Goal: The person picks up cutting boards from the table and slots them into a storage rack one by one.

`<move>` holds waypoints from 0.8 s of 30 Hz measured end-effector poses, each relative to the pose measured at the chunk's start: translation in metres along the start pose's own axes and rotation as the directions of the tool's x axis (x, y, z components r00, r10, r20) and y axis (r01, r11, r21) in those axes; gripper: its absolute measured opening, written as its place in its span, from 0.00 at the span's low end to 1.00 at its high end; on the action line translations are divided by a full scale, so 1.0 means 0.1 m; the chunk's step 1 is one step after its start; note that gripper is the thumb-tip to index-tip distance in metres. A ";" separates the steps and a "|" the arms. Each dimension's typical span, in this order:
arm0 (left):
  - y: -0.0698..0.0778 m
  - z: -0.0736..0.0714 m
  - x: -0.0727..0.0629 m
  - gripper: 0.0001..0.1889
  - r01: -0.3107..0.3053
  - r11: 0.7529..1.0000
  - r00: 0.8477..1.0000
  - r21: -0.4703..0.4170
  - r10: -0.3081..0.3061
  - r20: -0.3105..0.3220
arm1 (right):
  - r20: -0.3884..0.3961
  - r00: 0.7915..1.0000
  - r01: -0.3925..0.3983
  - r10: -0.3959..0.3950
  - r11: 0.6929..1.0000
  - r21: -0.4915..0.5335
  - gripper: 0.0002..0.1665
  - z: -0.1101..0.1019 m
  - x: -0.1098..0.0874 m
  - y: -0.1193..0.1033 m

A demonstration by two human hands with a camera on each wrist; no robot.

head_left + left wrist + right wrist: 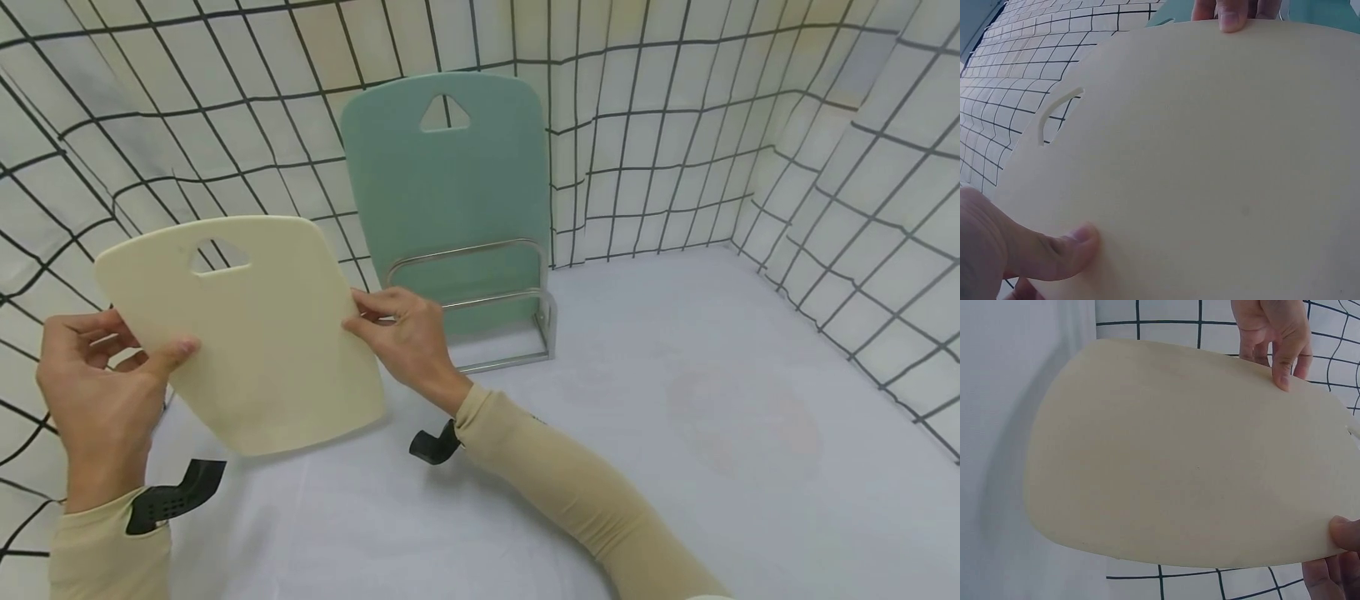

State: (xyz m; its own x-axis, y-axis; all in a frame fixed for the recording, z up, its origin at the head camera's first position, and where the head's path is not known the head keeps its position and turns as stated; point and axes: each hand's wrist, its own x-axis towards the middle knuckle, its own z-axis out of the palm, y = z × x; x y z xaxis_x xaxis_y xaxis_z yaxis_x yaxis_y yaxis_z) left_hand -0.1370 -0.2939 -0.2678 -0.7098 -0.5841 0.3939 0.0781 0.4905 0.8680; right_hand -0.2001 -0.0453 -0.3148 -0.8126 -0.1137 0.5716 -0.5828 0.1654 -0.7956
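A cream cutting board (270, 350) with a cut-out handle slot is held up in front of me, tilted, on the left of the head view. My left hand (108, 383) grips its left edge, thumb on the near face and fingers behind. At the opposite edge my right hand (408, 337) pinches the board between thumb and fingers. Just behind the right hand, a green cutting board (450, 183) with a triangular hole stands upright in a metal wire rack (550, 321). In the left wrist view the cream board (1197, 150) fills most of the picture.
The rack stands on a white-covered table surface (637, 467). A white wall covering with a dark grid (652, 125) closes off the back and both sides. A black wrist mount (180, 496) sits on the left sleeve, and another black mount (435, 443) on the right.
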 end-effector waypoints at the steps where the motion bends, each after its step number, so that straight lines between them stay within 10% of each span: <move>1: 0.00 0.00 0.00 0.33 -0.005 1.000 1.000 0.001 0.005 0.001 | -0.001 1.000 0.001 -0.001 1.000 0.003 0.22 0.00 0.00 0.00; 24: -0.01 0.05 -0.03 0.34 -0.084 0.996 0.996 -0.023 0.084 -0.017 | -0.025 0.999 0.037 -0.035 0.996 0.075 0.22 -0.01 0.02 0.03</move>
State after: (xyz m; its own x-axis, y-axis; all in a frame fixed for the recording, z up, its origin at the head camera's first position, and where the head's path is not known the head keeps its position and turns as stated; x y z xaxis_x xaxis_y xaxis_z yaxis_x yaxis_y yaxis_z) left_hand -0.1384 -0.2896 -0.2713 -0.6886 -0.5517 0.4706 0.1535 0.5233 0.8382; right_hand -0.2032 -0.0438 -0.3161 -0.7913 -0.0946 0.6040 -0.6110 0.0867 -0.7869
